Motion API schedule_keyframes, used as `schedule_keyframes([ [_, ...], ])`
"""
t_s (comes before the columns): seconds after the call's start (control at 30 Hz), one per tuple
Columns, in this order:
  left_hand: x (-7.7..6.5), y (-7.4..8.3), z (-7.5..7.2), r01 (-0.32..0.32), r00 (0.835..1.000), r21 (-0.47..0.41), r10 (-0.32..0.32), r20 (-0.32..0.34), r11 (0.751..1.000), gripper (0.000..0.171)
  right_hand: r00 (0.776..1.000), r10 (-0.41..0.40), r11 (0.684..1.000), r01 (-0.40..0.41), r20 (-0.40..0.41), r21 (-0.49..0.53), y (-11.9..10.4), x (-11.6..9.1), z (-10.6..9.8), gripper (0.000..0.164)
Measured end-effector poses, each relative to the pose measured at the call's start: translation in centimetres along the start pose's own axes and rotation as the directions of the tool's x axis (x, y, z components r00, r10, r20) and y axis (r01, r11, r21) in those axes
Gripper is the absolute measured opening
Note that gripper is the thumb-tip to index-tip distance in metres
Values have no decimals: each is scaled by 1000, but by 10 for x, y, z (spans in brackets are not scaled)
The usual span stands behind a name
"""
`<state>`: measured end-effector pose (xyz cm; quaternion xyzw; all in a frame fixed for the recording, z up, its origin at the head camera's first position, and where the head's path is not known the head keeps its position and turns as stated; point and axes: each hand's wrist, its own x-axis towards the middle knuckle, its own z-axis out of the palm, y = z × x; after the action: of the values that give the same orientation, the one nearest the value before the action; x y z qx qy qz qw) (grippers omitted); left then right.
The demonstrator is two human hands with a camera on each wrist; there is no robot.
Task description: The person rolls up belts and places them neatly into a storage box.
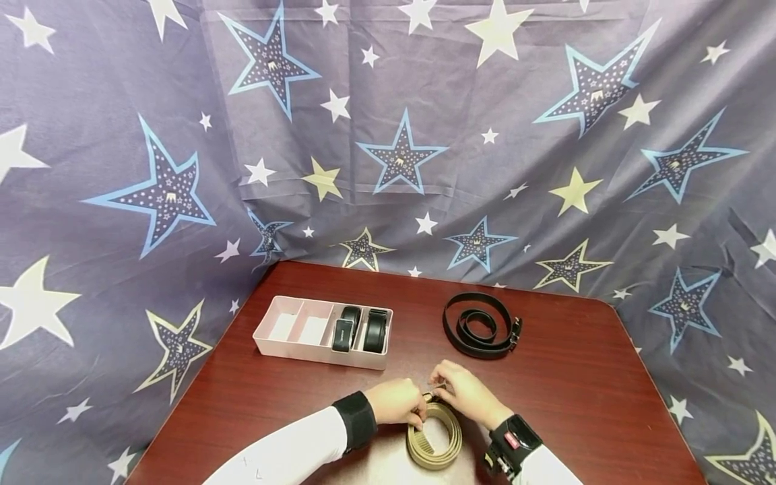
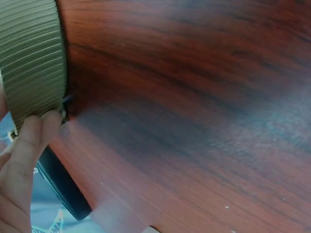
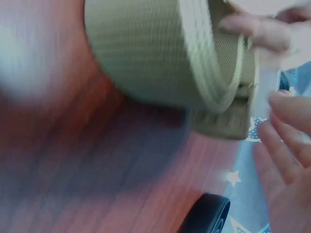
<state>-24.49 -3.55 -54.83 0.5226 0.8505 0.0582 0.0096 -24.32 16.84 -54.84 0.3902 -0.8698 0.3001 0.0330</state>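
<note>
A tan webbing belt (image 1: 456, 438), rolled into a coil, stands on edge on the table near its front. My left hand (image 1: 394, 402) pinches the coil at its upper left, with fingertips on the ribbed strap (image 2: 34, 58) in the left wrist view. In the right wrist view the belt's buckle (image 3: 221, 119) sticks out past the outer layer. My right hand (image 3: 286, 160) is beside that buckle, its fingers loosely bent and spread, a gap showing between them and the belt. Left fingers reach over the coil's rim in the same view.
A pale pink divided box (image 1: 321, 351) stands at the left; two of its compartments hold rolled black belts (image 1: 374, 331). Behind my right hand lies a loosely coiled black belt (image 1: 479, 351) with a metal buckle. A star-patterned cloth (image 1: 400, 222) hangs beyond the table (image 1: 576, 391).
</note>
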Motion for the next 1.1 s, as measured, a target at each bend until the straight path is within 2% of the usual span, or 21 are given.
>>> schedule_keyframes([
  [0.1, -1, 4, 0, 18, 999, 129, -14, -32, 992, 16, 999, -19, 999, 20, 28, -44, 9, 2, 2, 15],
  [0.17, -2, 7, -1, 16, 998, 246, 0, -66, 969, 19, 998, -24, 998, 27, 56, -49, 12, 4, 3, 11],
  [0.23, -1, 8, -2, -13, 994, 344, 50, -99, 939, 21, 998, -33, 996, 37, 50, -84, 14, 6, 4, 11],
  [0.3, 1, 9, -4, -66, 985, 405, 126, -122, 912, 21, 998, -50, 988, 55, 37, -146, 14, 10, 4, 15],
  [0.43, 6, 7, -4, -179, 955, 459, 267, -133, 870, 18, 998, -54, 966, 62, 36, -251, 16, 17, 7, 18],
  [0.53, 7, 6, 0, -201, 950, 447, 284, -128, 872, 18, 1000, -23, 966, 27, 19, -258, 22, 18, 8, 12],
  [0.63, 2, 5, 5, -163, 965, 395, 229, -125, 904, 18, 999, 7, 966, -19, -44, -259, 34, 11, 4, 13],
  [0.7, -3, 2, 6, -113, 978, 359, 168, -127, 927, 18, 996, 37, 962, -58, -81, -266, 43, 4, -4, 17],
  [0.77, -9, -2, 4, -37, 987, 322, 84, -134, 946, 19, 992, 66, 957, -92, -106, -275, 52, -6, -15, 20],
  [0.83, -17, -8, 2, 53, 989, 286, -11, -148, 957, 19, 990, 95, 954, -120, -104, -274, 58, -18, -28, 21],
  [0.9, -24, -14, 0, 153, 980, 233, -117, -164, 960, 19, 989, 118, 951, -140, -93, -276, 63, -32, -41, 24],
  [0.97, -29, -20, -1, 238, 962, 175, -208, -174, 955, 18, 990, 126, 956, -136, -58, -261, 63, -47, -53, 30],
  [1.1, -31, -24, -2, 333, 931, 55, -319, -176, 941, 20, 991, 97, 975, -75, 95, -211, 48, -69, -61, 50],
])
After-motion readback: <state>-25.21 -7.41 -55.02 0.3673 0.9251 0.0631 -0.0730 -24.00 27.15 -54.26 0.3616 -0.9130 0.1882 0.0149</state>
